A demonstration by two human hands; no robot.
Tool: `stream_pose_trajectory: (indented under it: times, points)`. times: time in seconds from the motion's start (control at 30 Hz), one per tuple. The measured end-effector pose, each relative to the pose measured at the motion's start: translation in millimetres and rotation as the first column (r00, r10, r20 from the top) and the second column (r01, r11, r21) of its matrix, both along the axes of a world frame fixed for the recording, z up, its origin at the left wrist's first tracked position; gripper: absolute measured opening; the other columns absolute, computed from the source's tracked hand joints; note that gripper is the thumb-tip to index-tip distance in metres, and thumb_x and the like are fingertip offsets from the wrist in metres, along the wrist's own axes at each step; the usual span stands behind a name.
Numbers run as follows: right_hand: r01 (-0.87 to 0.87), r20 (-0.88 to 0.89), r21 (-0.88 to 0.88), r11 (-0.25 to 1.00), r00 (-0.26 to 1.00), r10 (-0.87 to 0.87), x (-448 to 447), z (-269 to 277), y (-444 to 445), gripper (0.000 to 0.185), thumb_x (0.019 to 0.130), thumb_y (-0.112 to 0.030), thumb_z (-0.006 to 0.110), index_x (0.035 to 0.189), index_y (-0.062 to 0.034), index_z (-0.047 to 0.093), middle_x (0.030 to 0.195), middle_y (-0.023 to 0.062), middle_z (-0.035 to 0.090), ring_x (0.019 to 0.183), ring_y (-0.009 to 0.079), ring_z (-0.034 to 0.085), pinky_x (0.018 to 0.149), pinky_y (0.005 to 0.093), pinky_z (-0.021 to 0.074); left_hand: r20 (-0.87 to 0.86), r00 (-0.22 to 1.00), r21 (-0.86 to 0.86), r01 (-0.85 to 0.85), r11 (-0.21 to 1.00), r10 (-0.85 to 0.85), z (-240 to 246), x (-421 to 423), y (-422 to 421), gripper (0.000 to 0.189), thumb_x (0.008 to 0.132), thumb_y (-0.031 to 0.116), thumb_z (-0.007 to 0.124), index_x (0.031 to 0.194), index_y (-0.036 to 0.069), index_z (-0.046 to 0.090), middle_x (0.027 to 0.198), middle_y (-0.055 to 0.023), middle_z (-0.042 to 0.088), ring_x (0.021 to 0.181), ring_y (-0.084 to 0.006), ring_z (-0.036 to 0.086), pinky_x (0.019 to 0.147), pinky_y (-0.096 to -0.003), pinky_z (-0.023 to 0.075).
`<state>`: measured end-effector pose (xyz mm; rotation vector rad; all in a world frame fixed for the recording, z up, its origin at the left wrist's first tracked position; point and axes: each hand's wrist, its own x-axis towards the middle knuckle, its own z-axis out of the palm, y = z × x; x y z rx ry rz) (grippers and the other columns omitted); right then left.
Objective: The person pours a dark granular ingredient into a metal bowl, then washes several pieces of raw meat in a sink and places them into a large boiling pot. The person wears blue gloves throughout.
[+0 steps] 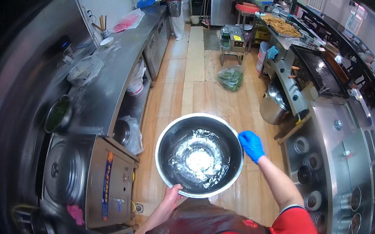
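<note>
A large round stainless steel basin (169, 128) is held out in front of my apron, above the wooden floor. Clear water (199, 158) ripples inside it. Bare of any glove, my left hand (173, 194) grips the near rim, thumb over the edge. My right hand (251, 146), in a blue glove, has hold of the rim at the right side. The undersides of the fingers on both hands are hidden by the basin's wall.
A steel counter (117, 57) runs along the left, a steamer cabinet (110, 178) nearer. Ahead on the floor lies a plastic bag of greens (230, 78). A stockpot (274, 106) and griddle (320, 69) stand right. Another person (174, 4) stands at the far left.
</note>
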<state>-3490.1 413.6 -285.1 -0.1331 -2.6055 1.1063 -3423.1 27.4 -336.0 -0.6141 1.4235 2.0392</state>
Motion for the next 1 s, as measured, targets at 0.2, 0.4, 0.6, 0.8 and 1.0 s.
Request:
stream_pose_trajectory:
  times: [0.2, 0.4, 0.6, 0.8, 1.0]
  points:
    - [0.378, 0.575, 0.153, 0.913, 0.717, -0.393, -26, -182, 159, 0.023, 0.085, -0.025, 0.059, 0.075, -0.0056, 0.064, 0.071, 0.0146, 0.066, 0.061, 0.0271, 0.058, 0.057, 0.0425, 0.0428, -0.025, 0.997, 0.068, -0.067, 0.995, 0.069, 1, -237, 23, 0.024, 0.075, 0.001, 0.054, 0.099, 0.001, 0.054, 0.076, -0.0078, 0.058, 0.056, -0.0176, 0.056, 0.042, -0.0287, 0.0413]
    - [-0.502, 0.975, 0.184, 0.845, -0.016, -0.221, 32, -275, 195, 0.034, 0.087, -0.021, 0.057, 0.119, -0.0126, 0.065, 0.126, 0.0099, 0.061, 0.118, 0.0272, 0.057, 0.098, 0.0435, 0.045, -0.013, 0.984, 0.05, -0.178, 0.983, 0.179, 3, -472, 57, 0.025, 0.076, 0.002, 0.055, 0.101, 0.004, 0.053, 0.077, -0.0065, 0.059, 0.057, -0.0176, 0.057, 0.041, -0.0279, 0.0419]
    - [-0.463, 0.977, 0.211, 0.861, 0.087, -0.193, -230, -290, 246, 0.025, 0.082, -0.016, 0.059, 0.104, -0.0113, 0.069, 0.11, 0.013, 0.067, 0.101, 0.03, 0.064, 0.084, 0.0419, 0.0512, -0.044, 0.978, 0.063, -0.2, 0.978, 0.203, -6, -703, 102, 0.028, 0.074, 0.004, 0.057, 0.102, 0.006, 0.054, 0.076, -0.0053, 0.059, 0.053, -0.017, 0.056, 0.04, -0.0263, 0.0418]
    - [0.392, 0.672, 0.112, 0.913, 0.647, -0.36, -734, -270, 283, 0.021, 0.085, -0.022, 0.057, 0.089, -0.0039, 0.066, 0.086, 0.0179, 0.067, 0.077, 0.0298, 0.065, 0.068, 0.0407, 0.0499, -0.025, 0.947, -0.083, -0.32, 0.944, 0.319, 17, -914, 130, 0.018, 0.074, 0.005, 0.058, 0.092, 0.004, 0.055, 0.072, -0.0076, 0.059, 0.052, -0.0182, 0.056, 0.04, -0.0266, 0.0405]
    - [-0.051, 0.296, -0.101, 0.994, 0.952, 0.079, -1148, -146, 230, 0.033, 0.088, -0.032, 0.056, 0.101, -0.0037, 0.065, 0.101, 0.0212, 0.066, 0.095, 0.0387, 0.062, 0.082, 0.0429, 0.0492, -0.122, 0.952, -0.031, -0.287, 0.957, 0.282, -4, -1153, 178, 0.021, 0.075, 0.003, 0.056, 0.096, 0.003, 0.056, 0.074, -0.0066, 0.058, 0.054, -0.0172, 0.055, 0.041, -0.0274, 0.0399]
